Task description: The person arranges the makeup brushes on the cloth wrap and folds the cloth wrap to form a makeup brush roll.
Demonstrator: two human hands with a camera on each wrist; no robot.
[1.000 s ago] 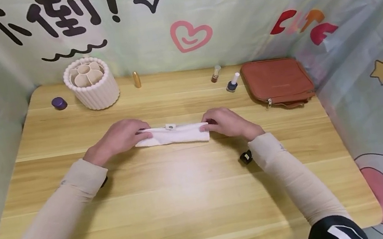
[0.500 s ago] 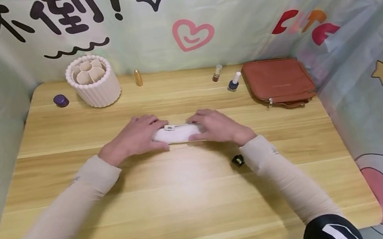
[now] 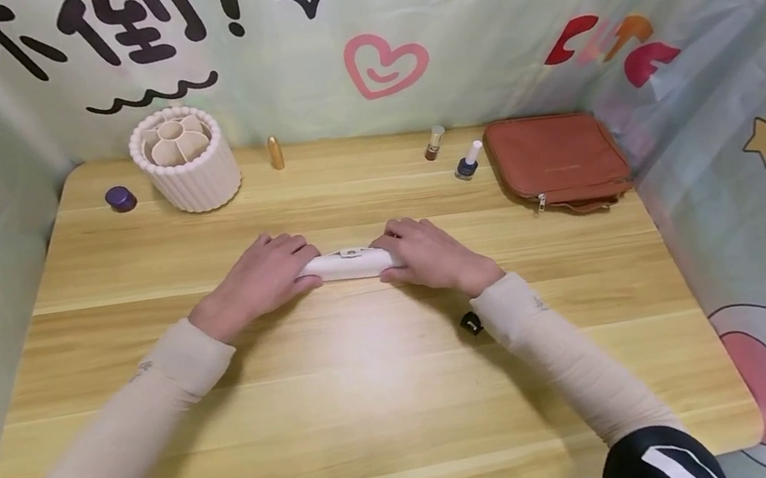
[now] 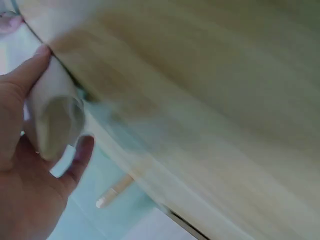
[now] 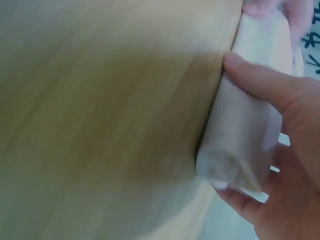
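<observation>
A white cloth roll (image 3: 351,265) with a small pale tag (image 3: 351,253) on its far edge lies crosswise at the middle of the table. My left hand (image 3: 261,280) grips its left end, thumb on the near side and fingers over the far side. Round the right end, my right hand (image 3: 426,257) holds it the same way. In the left wrist view the end of the cloth roll (image 4: 56,117) shows as a loose, hollow curl. The right wrist view shows the other end of the cloth roll (image 5: 240,135), also loosely curled, lying against the wood.
Behind the hands on the wooden table (image 3: 381,408) stand a white ribbed holder (image 3: 196,177), a purple lid (image 3: 121,199), a gold tube (image 3: 275,153), a small clear-topped bottle (image 3: 434,143) and a dark nail polish bottle (image 3: 467,164). A brown zip pouch (image 3: 560,158) lies at the back right.
The cloth has gone from a flat folded strip to a narrower, rounder roll. Both hands have moved inward from its ends and wrapped round it; the left has since slid slightly outward.
</observation>
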